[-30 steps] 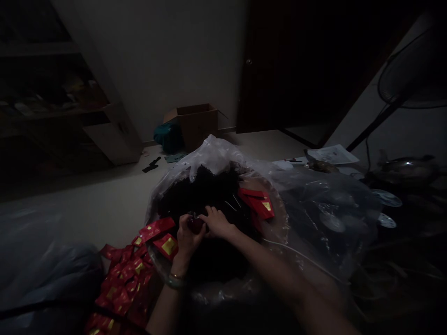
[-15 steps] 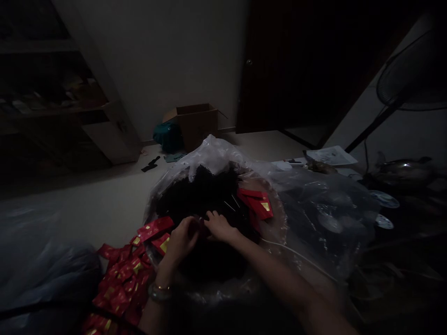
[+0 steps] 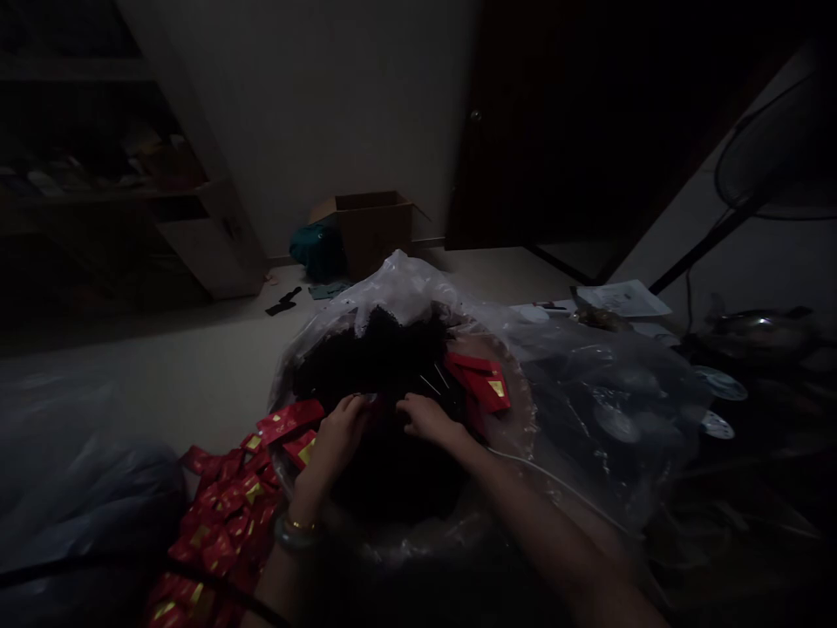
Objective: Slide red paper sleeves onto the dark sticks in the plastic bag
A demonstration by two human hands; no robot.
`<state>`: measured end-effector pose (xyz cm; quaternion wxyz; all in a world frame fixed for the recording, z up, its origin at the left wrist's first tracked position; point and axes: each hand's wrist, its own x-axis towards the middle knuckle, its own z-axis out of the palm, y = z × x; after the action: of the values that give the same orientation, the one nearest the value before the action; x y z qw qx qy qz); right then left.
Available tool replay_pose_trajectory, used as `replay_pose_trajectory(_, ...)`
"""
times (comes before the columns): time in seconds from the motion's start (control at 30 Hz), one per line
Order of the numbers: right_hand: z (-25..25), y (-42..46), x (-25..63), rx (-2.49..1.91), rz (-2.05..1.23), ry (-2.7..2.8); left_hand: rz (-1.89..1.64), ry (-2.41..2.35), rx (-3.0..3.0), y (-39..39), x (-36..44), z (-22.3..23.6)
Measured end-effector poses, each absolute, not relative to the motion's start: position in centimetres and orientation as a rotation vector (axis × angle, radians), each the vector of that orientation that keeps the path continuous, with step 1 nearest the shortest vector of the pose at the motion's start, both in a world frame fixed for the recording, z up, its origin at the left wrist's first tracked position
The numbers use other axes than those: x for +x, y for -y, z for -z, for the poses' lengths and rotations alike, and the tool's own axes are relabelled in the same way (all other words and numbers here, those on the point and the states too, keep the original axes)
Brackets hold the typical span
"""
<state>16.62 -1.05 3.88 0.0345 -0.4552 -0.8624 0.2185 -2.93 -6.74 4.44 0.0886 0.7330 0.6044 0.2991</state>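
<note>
Over a round, plastic-lined container (image 3: 523, 419), both hands hover close to a heap of black, loose, grainy material (image 3: 385, 349). My left hand (image 3: 340, 427), with a bangle at the wrist, is closed, and a small dark purplish piece shows at its fingertips, too dim to name. To its right, a short gap away, my right hand (image 3: 428, 420) has its fingers curled and pinched; whatever they hold is hidden. Red packets (image 3: 291, 420) lie beside the left hand on the rim. More red packets (image 3: 480, 382) rest inside at the right, near two thin pale sticks (image 3: 432, 384).
A pile of red-and-gold packets (image 3: 222, 523) spreads at the lower left, beside a dark plastic bag (image 3: 118, 506). Clear plastic sheeting (image 3: 615, 384) covers the right side. Beyond stand an open cardboard box (image 3: 376, 235) and a fan (image 3: 772, 157). A white cord (image 3: 562, 480) runs right.
My hands, close together before, have drawn apart. The right hand moved slightly right with its fingers curling in; the small dark piece stays at the left fingertips. The view shifted a little.
</note>
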Motion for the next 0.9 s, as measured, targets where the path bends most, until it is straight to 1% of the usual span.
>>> replay_pose_trajectory(0.1, -4.8, -0.4, 17.7, -1.338, -0.913, 2.295, -0.843, -1.826, 2.2, 6.3, -2.3, -4.7)
replay_pose_trajectory(0.23, -8.0, -2.0, 17.9, -1.195, -1.175, 1.885, -0.669, -1.885, 2.206, 5.7, -0.9, -5.7)
replay_pose_trajectory(0.3, -9.7, -2.3, 17.4, -1.123, -1.289, 1.828, -0.566, -1.881, 2.214, 5.5, -0.3, -6.2)
replay_pose_trajectory(0.4, -11.0, -2.5, 16.1, -1.069, -1.399, 1.915, -0.48, -1.865, 2.229, 5.4, 0.0, -6.7)
replay_pose_trajectory(0.5, -10.8, -2.7, 15.1, -1.065, -1.401, 2.017, -0.529, -1.807, 2.241, 5.6, -0.3, -6.8)
replay_pose_trajectory(0.77, -11.0, -2.7, 14.9, -1.088, -1.374, 2.215, -0.773, -1.388, 2.214, 5.7, -1.8, -6.7)
replay_pose_trajectory(0.9, -11.5, -2.3, 14.8, -1.15, -1.274, 2.232, -0.899, -1.432, 2.199, 5.3, -2.0, -5.6)
